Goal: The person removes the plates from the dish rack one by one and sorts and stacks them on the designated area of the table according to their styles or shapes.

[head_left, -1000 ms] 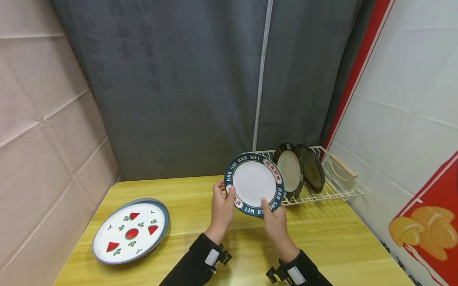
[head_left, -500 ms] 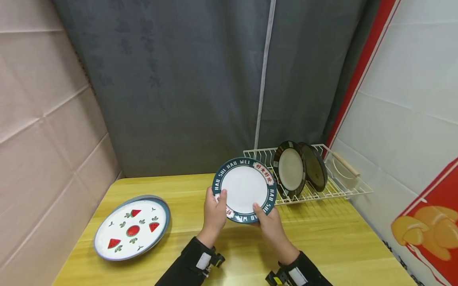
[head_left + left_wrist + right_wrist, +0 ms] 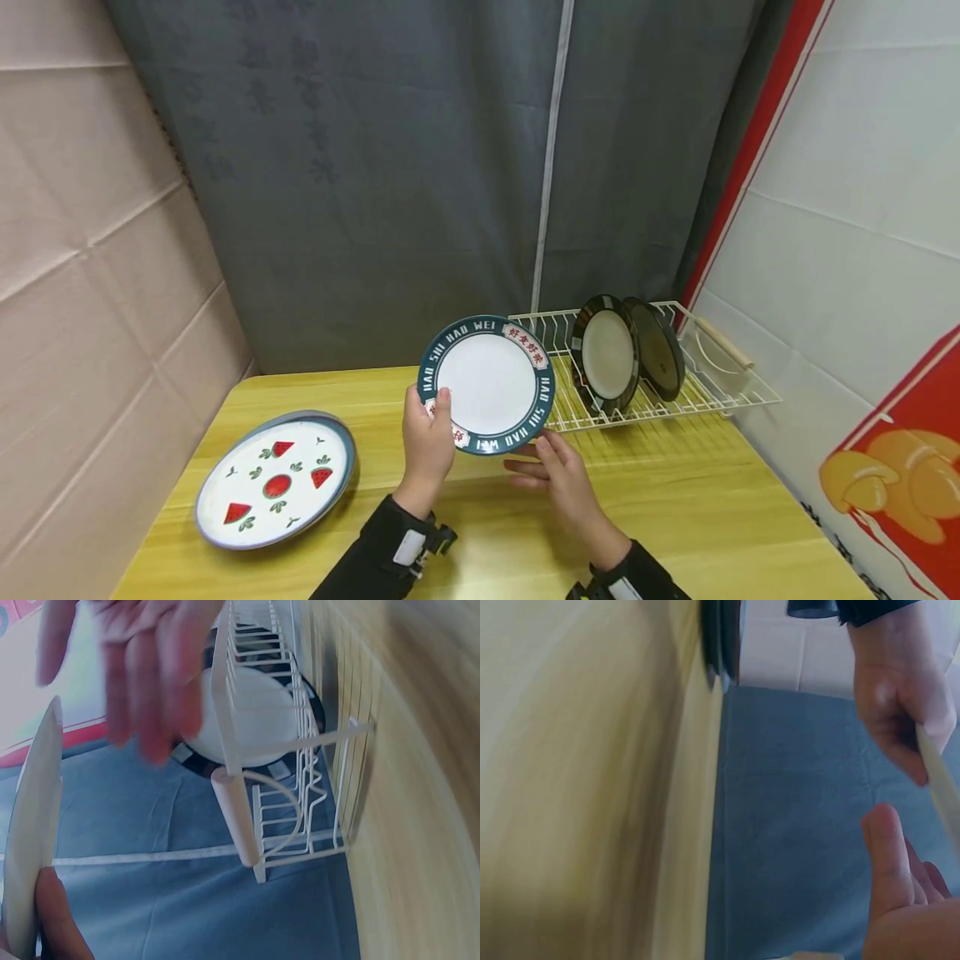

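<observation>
A white plate point(image 3: 487, 385) with a dark teal lettered rim is held up over the table, its face toward the head camera. My left hand point(image 3: 429, 442) grips its lower left edge, the thumb lying on the rim. In the left wrist view that plate point(image 3: 34, 825) appears edge-on beside my left hand point(image 3: 60, 919). My right hand point(image 3: 558, 479) is off the plate, just below its lower right rim, with fingers spread and loose. The right wrist view has my right hand point(image 3: 900, 900) apart from the plate point(image 3: 939, 784), which my left hand point(image 3: 907, 701) pinches.
A white wire dish rack point(image 3: 701, 404) stands at the back right, holding a dark-rimmed plate point(image 3: 607, 354) and a dark plate point(image 3: 660, 350) upright. On the left of the wooden table point(image 3: 480, 542) lies a watermelon-patterned plate point(image 3: 255, 471) over another blue-rimmed plate point(image 3: 347, 437).
The lettered plate has moved left, away from the rack, with my left hand. My right hand held its lower rim earlier and has now let go, fingers opening.
</observation>
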`<action>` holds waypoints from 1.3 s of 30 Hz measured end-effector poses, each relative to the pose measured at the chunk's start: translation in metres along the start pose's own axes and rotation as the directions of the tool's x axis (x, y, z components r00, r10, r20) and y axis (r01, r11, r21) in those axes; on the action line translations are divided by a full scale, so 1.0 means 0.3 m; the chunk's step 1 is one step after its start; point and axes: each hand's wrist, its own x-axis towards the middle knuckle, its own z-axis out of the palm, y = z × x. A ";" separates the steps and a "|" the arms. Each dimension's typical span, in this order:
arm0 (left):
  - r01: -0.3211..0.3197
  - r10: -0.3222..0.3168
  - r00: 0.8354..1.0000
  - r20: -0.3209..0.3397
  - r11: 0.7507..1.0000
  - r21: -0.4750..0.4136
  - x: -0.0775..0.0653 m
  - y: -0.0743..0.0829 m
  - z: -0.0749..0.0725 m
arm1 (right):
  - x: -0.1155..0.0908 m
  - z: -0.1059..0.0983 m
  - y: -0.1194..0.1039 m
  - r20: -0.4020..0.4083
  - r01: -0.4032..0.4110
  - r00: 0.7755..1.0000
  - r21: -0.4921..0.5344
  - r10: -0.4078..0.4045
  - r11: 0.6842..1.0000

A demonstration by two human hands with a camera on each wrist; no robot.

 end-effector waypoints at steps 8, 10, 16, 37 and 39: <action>0.045 -0.038 0.991 -0.127 0.998 0.050 0.028 0.017 -0.090 | -0.036 -0.072 0.023 -0.025 0.004 1.000 -0.036 -0.004 0.999; 0.047 -0.038 0.988 -0.150 0.997 0.061 0.027 0.040 -0.119 | -0.044 -0.089 0.025 -0.033 0.004 0.999 -0.045 -0.006 0.999; 0.022 -0.005 0.974 -0.227 0.997 0.072 0.045 0.033 -0.222 | -0.071 -0.140 0.042 -0.100 -0.009 0.995 -0.057 0.003 0.998; 0.265 -0.190 0.869 -0.458 0.959 0.104 0.009 0.020 -0.502 | -0.166 -0.444 0.029 -0.206 0.167 0.964 -0.027 -0.169 0.986; 0.293 -0.215 0.852 -0.477 0.951 0.096 0.001 0.012 -0.526 | -0.177 -0.482 0.020 -0.220 0.181 0.959 -0.022 -0.181 0.983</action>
